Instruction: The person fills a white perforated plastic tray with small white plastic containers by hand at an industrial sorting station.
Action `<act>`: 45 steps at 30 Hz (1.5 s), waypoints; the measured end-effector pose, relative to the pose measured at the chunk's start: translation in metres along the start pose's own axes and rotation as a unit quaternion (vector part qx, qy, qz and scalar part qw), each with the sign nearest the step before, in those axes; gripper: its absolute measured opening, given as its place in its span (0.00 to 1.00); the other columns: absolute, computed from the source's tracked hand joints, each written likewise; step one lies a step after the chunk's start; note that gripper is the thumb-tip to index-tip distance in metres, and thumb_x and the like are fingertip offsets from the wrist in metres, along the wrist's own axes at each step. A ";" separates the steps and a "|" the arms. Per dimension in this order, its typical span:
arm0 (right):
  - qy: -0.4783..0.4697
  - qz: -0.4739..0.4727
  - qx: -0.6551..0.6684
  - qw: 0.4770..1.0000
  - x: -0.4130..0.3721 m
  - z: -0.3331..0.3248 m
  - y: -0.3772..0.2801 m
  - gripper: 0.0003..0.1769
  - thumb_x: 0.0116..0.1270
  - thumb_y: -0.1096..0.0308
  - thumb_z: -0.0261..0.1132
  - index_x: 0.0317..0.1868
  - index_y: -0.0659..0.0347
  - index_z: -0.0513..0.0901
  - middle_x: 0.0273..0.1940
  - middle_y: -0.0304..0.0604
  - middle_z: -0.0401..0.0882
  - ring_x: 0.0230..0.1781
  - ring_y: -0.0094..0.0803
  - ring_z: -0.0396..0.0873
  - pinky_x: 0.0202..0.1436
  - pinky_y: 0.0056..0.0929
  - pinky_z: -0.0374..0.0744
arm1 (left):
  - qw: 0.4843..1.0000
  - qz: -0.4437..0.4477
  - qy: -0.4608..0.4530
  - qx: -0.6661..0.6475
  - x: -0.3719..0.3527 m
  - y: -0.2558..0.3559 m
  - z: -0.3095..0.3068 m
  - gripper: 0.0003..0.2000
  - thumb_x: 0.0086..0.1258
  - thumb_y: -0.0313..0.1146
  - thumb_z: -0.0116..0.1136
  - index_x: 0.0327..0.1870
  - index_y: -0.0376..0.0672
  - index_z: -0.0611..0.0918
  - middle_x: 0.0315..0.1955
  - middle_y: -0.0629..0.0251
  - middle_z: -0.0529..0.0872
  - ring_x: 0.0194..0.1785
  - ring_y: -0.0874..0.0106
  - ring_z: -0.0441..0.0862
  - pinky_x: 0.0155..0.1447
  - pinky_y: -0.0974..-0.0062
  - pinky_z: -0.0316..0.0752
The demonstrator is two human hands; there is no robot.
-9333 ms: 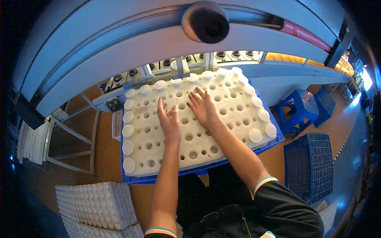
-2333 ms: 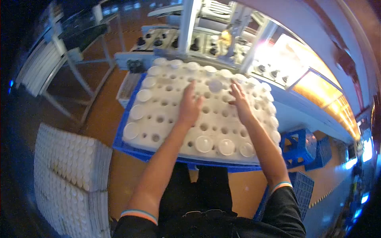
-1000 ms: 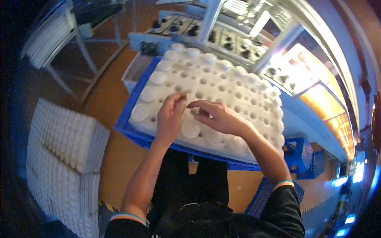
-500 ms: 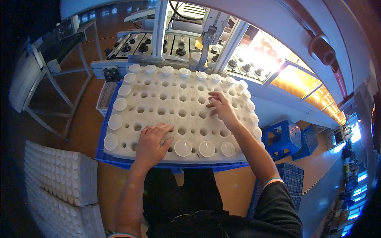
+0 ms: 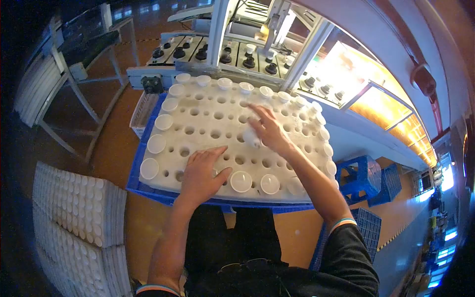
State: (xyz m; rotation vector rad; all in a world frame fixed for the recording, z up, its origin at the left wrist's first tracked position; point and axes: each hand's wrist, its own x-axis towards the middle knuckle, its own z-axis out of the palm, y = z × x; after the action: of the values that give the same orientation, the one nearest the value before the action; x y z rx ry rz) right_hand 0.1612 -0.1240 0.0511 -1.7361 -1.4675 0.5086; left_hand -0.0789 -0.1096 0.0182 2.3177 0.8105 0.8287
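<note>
A white foam tray (image 5: 205, 107) with rows of holes lies before me, with white round cups (image 5: 241, 181) set along its edges. My left hand (image 5: 202, 173) rests on the tray's near left part, fingers stretched out and thumb apart, beside the near row of cups. Over the middle of the tray, my right hand (image 5: 268, 131) has its fingers curved down around a white cup-like piece (image 5: 252, 138), which is blurred and partly covered. My right forearm passes over the near right cups.
The foam tray sits in a blue crate (image 5: 132, 171). Behind it runs a machine with black holders (image 5: 249, 63) and a brightly lit section (image 5: 341, 69). Stacked trays of white pieces (image 5: 79, 203) stand at left. A blue stool (image 5: 363, 178) and blue crates (image 5: 366, 225) are at right.
The view has shifted, so the tray appears farther right and higher. My right hand has moved left over the tray, and a white piece now shows under its fingers. My left hand stays on the tray.
</note>
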 end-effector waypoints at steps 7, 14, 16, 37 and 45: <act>-0.104 -0.135 -0.164 0.972 -0.013 0.029 -0.019 0.25 0.63 0.58 0.67 0.57 0.59 0.74 0.52 0.51 0.73 0.50 0.44 0.77 0.44 0.38 0.80 | 0.999 0.008 0.036 0.009 -0.007 -0.002 -0.003 0.25 0.58 0.38 0.63 0.58 0.44 0.77 0.54 0.58 0.79 0.58 0.60 0.75 0.65 0.64 0.64; -0.229 -0.054 -0.108 0.966 -0.032 -0.004 -0.032 0.26 0.62 0.60 0.67 0.59 0.59 0.73 0.53 0.49 0.73 0.49 0.41 0.76 0.45 0.35 0.80 | 0.913 -0.001 0.368 -0.175 -0.068 -0.023 -0.050 0.15 0.64 0.25 0.53 0.52 0.37 0.78 0.51 0.56 0.80 0.57 0.62 0.75 0.64 0.64 0.66; -0.216 -0.130 -0.160 0.954 -0.035 -0.002 -0.035 0.25 0.62 0.64 0.67 0.59 0.60 0.74 0.52 0.49 0.72 0.52 0.43 0.74 0.55 0.37 0.74 | 0.899 -0.058 0.397 -0.176 -0.081 -0.033 -0.057 0.15 0.65 0.25 0.53 0.53 0.37 0.77 0.54 0.55 0.79 0.60 0.61 0.73 0.66 0.64 0.64; -0.058 -0.303 -0.159 0.938 -0.038 0.057 -0.082 0.35 0.64 0.59 0.64 0.70 0.53 0.62 0.68 0.53 0.60 0.66 0.52 0.61 0.68 0.49 0.61 | 0.963 0.039 0.227 0.138 0.003 -0.016 -0.071 0.24 0.71 0.37 0.51 0.67 0.40 0.67 0.67 0.50 0.64 0.72 0.52 0.56 0.72 0.55 0.51; 0.083 0.176 0.558 0.807 0.005 0.012 0.040 0.31 0.75 0.52 0.49 0.73 0.56 0.55 0.72 0.51 0.53 0.71 0.41 0.57 0.71 0.38 0.63 | 0.948 -0.051 -0.041 0.310 0.042 -0.045 -0.032 0.30 0.67 0.51 0.53 0.69 0.51 0.67 0.68 0.53 0.66 0.74 0.53 0.53 0.74 0.47 0.40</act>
State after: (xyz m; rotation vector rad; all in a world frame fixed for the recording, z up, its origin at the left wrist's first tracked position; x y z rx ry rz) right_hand 0.1792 -0.1159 0.0143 -0.9980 -0.4465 1.1022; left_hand -0.0901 -0.0414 0.0256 2.7877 1.2838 0.4643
